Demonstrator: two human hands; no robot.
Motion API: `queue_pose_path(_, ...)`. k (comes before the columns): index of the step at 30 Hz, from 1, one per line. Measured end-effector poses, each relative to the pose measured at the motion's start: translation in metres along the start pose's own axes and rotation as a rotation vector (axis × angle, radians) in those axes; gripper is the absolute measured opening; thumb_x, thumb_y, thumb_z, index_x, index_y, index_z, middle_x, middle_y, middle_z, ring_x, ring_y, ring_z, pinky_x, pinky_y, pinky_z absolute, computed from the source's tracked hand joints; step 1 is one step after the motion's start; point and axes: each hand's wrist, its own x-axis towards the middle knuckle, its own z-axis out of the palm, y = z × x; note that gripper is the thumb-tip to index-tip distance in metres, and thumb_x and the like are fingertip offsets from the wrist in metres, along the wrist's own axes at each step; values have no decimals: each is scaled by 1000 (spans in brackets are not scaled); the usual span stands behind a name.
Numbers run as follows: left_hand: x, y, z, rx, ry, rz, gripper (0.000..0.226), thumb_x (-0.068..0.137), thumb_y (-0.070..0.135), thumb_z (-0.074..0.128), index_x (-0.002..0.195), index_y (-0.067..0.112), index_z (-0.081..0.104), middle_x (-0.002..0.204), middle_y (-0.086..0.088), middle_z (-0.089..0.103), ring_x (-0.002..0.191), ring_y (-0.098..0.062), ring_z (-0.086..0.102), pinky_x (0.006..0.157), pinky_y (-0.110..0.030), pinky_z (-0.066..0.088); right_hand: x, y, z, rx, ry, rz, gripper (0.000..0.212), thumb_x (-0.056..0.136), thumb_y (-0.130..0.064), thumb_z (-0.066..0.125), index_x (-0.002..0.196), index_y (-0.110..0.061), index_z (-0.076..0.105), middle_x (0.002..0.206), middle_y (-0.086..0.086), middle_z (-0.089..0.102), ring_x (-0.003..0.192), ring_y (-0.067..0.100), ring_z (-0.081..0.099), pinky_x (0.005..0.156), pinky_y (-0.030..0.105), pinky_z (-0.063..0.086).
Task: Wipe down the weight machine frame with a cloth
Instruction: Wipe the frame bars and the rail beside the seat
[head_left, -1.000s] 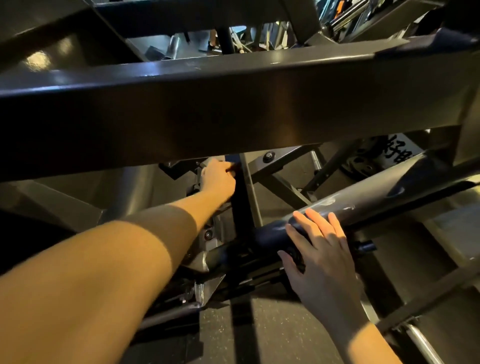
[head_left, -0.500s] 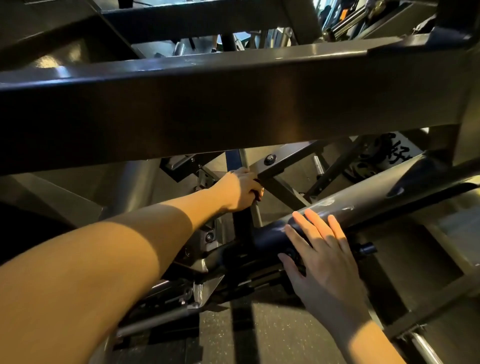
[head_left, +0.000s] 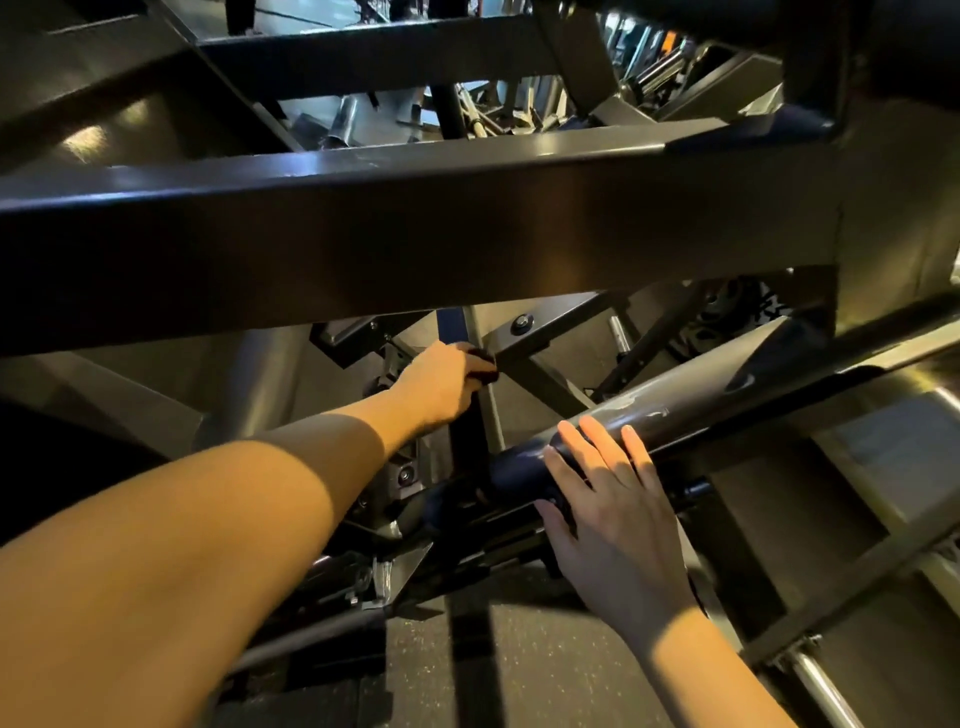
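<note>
Frame (head_left: 415, 244) steel fills your view: a broad dark beam runs across the upper half, and below it thinner struts cross at angles. Your left hand (head_left: 441, 384) reaches under that beam to an upright post (head_left: 470, 436) in the middle of the machine. Its fingers are curled round a dark cloth (head_left: 482, 366), which is bunched against the post just below a blue section; only a small fold of cloth shows past the knuckles. Your right hand (head_left: 618, 525) lies on a thick tube (head_left: 675, 415) that slopes up toward the right. Its fingers (head_left: 597, 441) are straight and slightly spread over the top of the tube, and the thumb hangs down the near side. The tube carries pale scuffs just beyond your fingertips. A bolt (head_left: 521, 324) sits on a bracket just right of the cloth. Speckled floor (head_left: 519, 665) shows between your forearms, and a chrome rod (head_left: 821, 686) angles out at the lower right.
</note>
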Motion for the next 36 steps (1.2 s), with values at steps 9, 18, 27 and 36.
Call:
queue_pose_path(9,-55,74,-8,-515,-138,-472,33,98,29,64,130,24,62,122,-3,66,108,-21,62,96,-36,51,-41,7,-17,-9,87,116,68,77,-21,80,140,-20,54,156,7,40,141,28,41,114,51,35)
queue_pose_path(18,-86,203,0,-696,319,-176,43,100,34,63,142,34,56,137,12,58,132,-8,46,113,-38,41,-5,77,-69,-25,234,179,59,98,-20,53,154,-7,38,162,10,36,151,28,31,118,57,35)
queue_pose_path(27,-99,182,32,-766,459,-469,43,101,30,60,144,31,54,149,9,50,143,-12,34,121,-46,34,1,92,-61,-196,194,150,55,99,-30,31,150,-10,33,159,1,31,154,21,23,125,43,12)
queue_pose_path(36,-73,189,23,-550,302,-273,33,103,36,56,134,27,59,132,3,60,121,-13,56,108,-38,46,0,96,-59,19,242,201,68,94,2,56,153,-17,28,161,-8,26,156,13,17,125,21,-3)
